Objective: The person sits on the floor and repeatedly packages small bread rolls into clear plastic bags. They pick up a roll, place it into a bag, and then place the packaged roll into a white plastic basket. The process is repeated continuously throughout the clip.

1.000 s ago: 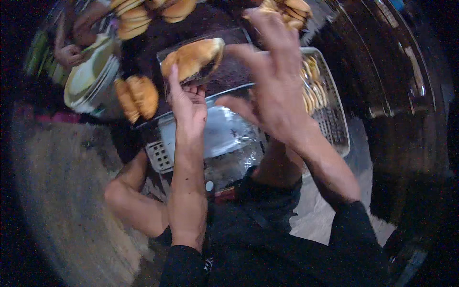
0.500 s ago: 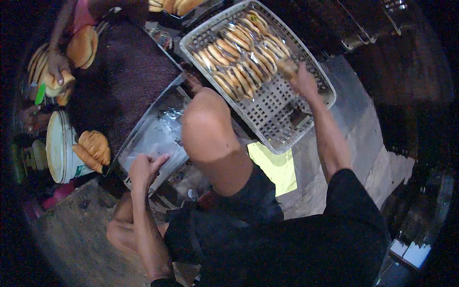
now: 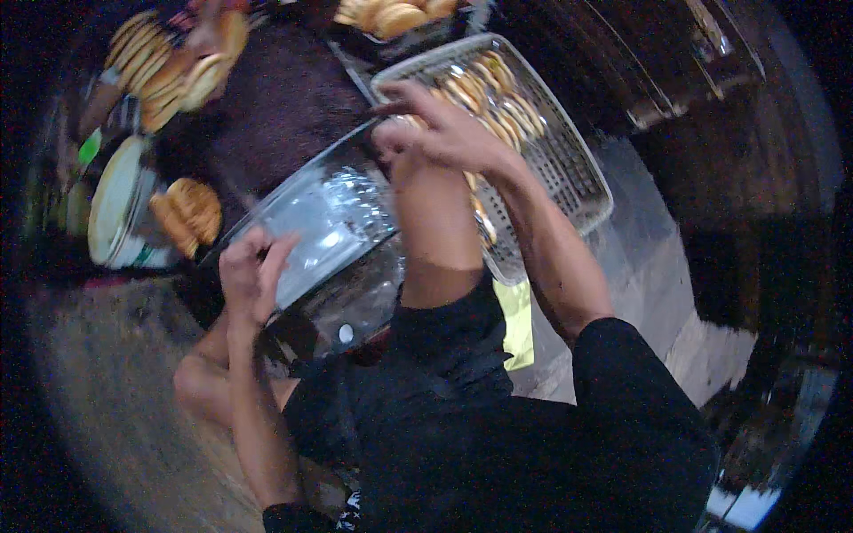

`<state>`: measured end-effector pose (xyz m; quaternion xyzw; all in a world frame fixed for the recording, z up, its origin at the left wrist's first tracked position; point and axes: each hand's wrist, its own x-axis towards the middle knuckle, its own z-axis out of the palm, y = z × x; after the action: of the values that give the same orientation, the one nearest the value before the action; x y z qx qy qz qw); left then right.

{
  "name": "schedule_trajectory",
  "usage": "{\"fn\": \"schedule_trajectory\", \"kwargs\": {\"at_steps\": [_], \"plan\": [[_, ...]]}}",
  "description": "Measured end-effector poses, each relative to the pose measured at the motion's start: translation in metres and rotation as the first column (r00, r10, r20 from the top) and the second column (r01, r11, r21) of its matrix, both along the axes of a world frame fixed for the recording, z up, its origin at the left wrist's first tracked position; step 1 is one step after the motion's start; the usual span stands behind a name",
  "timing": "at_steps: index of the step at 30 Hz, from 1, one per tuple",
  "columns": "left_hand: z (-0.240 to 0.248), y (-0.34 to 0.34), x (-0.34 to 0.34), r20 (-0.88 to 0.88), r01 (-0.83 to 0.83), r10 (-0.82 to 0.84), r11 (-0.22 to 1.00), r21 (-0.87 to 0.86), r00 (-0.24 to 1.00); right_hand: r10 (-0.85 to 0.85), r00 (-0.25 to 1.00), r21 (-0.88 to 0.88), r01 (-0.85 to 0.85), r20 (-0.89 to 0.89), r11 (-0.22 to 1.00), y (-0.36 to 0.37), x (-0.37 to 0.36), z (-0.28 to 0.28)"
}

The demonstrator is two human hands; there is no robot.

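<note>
- Off to the right, a grey crate [image 3: 601, 201] is being kept close, probably for reach
- clear plastic [image 3: 330, 244] is being kept flat up front, likely for access
- right hand [image 3: 449, 138] is being held over the knee [image 3: 428, 186], fingers loose, empty
- left hand [image 3: 251, 277] is being held by the plastic, half-curled, empty-looking
- wrapped buns [image 3: 526, 114] are being kept in crate rows, space-saver probably

Smooth, shiny, clear plastic is seen in the bags [image 3: 325, 238] at nine o'clock. The holed crate [image 3: 569, 191] at two o'clock is made of dull plastic. The buns [image 3: 506, 111] at one o'clock are wrapped in glossy film. Rough, dull grains [image 3: 284, 102] are spread at eleven o'clock. Matt cloth is seen in the shirt [image 3: 551, 453] at five o'clock.
</note>
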<state>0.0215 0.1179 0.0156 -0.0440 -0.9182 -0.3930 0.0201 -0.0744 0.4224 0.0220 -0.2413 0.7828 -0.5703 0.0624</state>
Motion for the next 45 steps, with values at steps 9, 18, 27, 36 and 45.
{"fn": "schedule_trajectory", "kwargs": {"at_steps": [9, 18, 27, 36, 45], "plan": [[-0.012, 0.000, -0.039, 0.356, -0.234, -0.187, 0.473, 0.849, 0.915, -0.214, 0.966, -0.243, 0.245, 0.148, 0.938, -0.115, 0.041, 0.044], [-0.016, -0.028, -0.067, 0.319, -0.429, 0.417, 0.201, 0.881, 0.851, -0.337, 0.804, -0.121, 0.446, 0.490, 0.887, -0.136, 0.062, 0.055], [-0.084, -0.173, -0.001, 0.359, -0.176, 0.404, -0.422, 0.889, 0.841, -0.183, 0.900, 0.392, 0.345, -0.395, 0.853, -0.296, 0.000, -0.118], [-0.022, -0.136, -0.046, 0.251, -0.388, 0.547, 0.150, 0.909, 0.798, -0.089, 0.933, -0.163, 0.154, 0.349, 0.975, -0.110, -0.050, 0.022], [0.018, -0.064, -0.054, 0.009, -0.088, 0.154, 0.509, 0.856, 0.988, 0.122, 0.930, -0.343, 0.004, 0.346, 0.939, -0.083, -0.039, 0.057]]}}
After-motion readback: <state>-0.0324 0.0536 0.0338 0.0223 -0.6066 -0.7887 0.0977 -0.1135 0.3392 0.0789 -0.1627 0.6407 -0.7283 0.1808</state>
